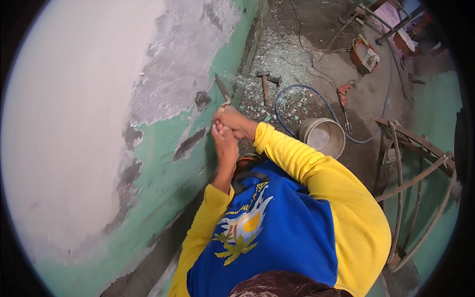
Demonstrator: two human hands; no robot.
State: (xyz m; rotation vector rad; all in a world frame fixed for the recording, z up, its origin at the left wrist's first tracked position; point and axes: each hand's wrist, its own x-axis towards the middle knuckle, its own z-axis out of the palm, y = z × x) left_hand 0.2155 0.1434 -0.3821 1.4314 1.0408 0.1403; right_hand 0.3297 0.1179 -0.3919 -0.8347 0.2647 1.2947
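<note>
While the nearer right hand (232, 122) curls its fingers around the base (left hand (225, 144), I cannot tell), the narrow grey metal trowel (222, 86) points forward-left.

- A trowel (222, 87) with a narrow, dull-grey blade and a cranked neck; its handle is mostly hidden in a grip. The blade points away from the wearer, close against the green paint; contact is unclear.
- The wall (158, 146), at the wearer's left: chipped green paint, bare grey patches with ragged edges, a broad whitish area.
</note>
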